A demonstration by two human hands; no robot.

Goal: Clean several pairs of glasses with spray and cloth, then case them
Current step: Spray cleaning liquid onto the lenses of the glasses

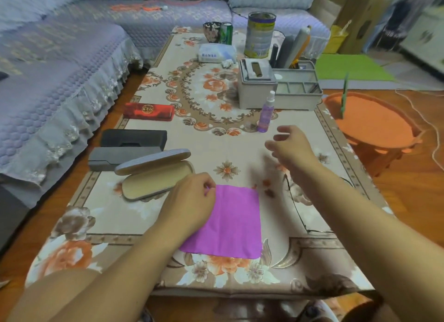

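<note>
Glasses [310,216] lie near the bench's right edge, beside the purple cloth [228,223]. Left hand [189,201] pinches the cloth's far-left corner; right hand [290,144] hovers open, empty, near the spray bottle [266,112]. Grab the bottle mid-body, keep the cloth flat.

Your purple cloth [230,223] lies spread flat on the table, close to your edge. Just to its left sits an open grey case [156,175], lid raised, its beige lining bare. Beyond that you have three shut cases in a row running away from you: a grey one [120,158], a black one [133,138] and a red one [149,112]. The violet spray bottle [266,114] stands upright further back, to the right. A thin black glasses frame [298,208] lies right of the cloth.
</note>
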